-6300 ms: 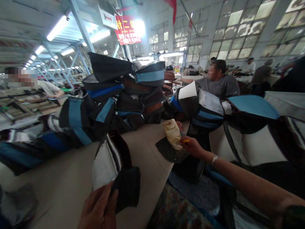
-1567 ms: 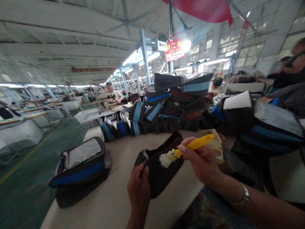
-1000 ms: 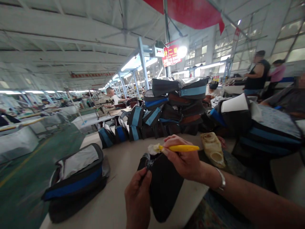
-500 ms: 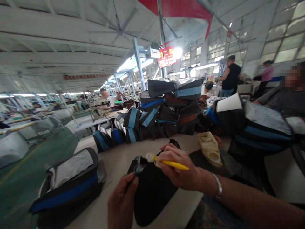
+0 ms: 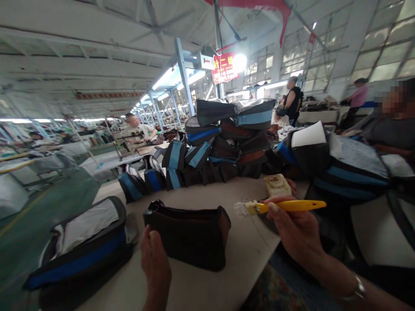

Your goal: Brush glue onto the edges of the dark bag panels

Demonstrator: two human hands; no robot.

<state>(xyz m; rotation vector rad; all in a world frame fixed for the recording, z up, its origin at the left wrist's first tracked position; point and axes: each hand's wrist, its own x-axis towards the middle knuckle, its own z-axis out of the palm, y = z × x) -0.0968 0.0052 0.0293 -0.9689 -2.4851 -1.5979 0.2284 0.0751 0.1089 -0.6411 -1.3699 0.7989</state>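
My right hand (image 5: 296, 231) is closed round the yellow handle of a paintbrush (image 5: 292, 206). The brush lies level above the table, and its pale, clumped bristles point left. A black fabric bag piece (image 5: 191, 239) with brown end panels and an open top rests on the table (image 5: 194, 287). My left hand (image 5: 155, 261) is beside the bag piece's left end, its fingers stretched out and together; it seems to touch the fabric. Just behind my right hand stands a stained, cream-coloured plastic container (image 5: 277, 185), partly hidden.
A larger black bag with a blue stripe (image 5: 81, 261) lies at the table's left. Many similar bag pieces (image 5: 227, 151) are piled along the back. More striped bags (image 5: 353, 185) are stacked at the right, near a seated person (image 5: 398, 129). Other people are farther back.
My right hand has drawn the brush away to the right from the black bag piece. The piece has turned and now rests on the table, and my left hand's pinch has loosened.
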